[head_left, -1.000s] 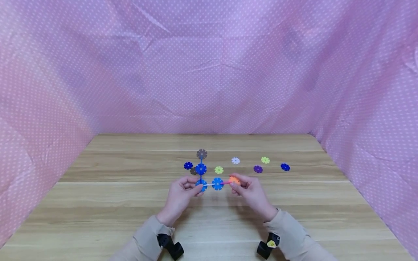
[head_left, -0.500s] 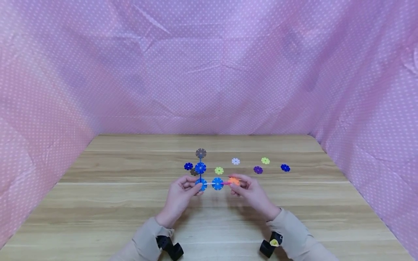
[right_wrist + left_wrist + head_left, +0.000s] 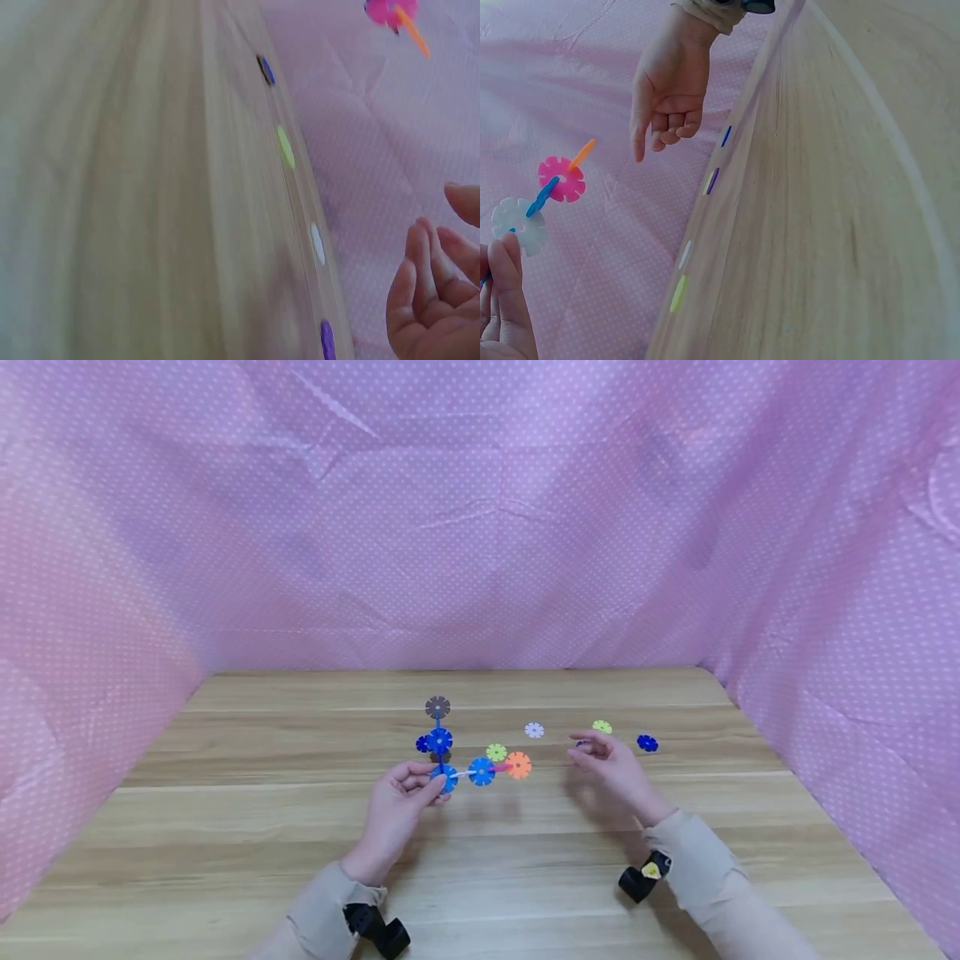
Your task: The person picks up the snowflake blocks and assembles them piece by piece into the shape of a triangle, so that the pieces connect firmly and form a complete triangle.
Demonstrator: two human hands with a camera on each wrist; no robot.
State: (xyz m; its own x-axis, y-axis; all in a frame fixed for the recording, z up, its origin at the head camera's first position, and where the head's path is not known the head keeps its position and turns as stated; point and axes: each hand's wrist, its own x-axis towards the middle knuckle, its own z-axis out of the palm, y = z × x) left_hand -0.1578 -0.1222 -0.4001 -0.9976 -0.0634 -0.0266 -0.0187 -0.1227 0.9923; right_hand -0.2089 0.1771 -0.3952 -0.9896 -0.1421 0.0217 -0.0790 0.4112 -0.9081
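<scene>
My left hand (image 3: 397,810) pinches a light-blue notched disc (image 3: 447,783) at the corner of an L-shaped chain of interlocking snowflake discs, held above the table. One branch leads away through a dark-blue disc (image 3: 439,741) to a grey one (image 3: 437,707). The other runs rightward through a white disc (image 3: 519,225), a second blue disc (image 3: 482,772) and a pink disc (image 3: 561,178) to an orange disc (image 3: 518,765). My right hand (image 3: 617,774) holds nothing, thumb apart from loosely bent fingers (image 3: 421,255), over a purple disc (image 3: 327,340) that it mostly hides in the head view.
Loose discs lie flat on the wooden table (image 3: 300,843): a white one (image 3: 534,730), two yellow-green ones, here the nearer (image 3: 496,752), and a dark-blue one (image 3: 647,743) at right. Behind the chain lie another dark-blue disc (image 3: 423,744) and a brown disc (image 3: 439,757). Pink dotted cloth (image 3: 480,527) surrounds the table.
My right hand has let go of the orange disc and moved right, toward the purple disc. My left hand, with the chain, has shifted slightly left.
</scene>
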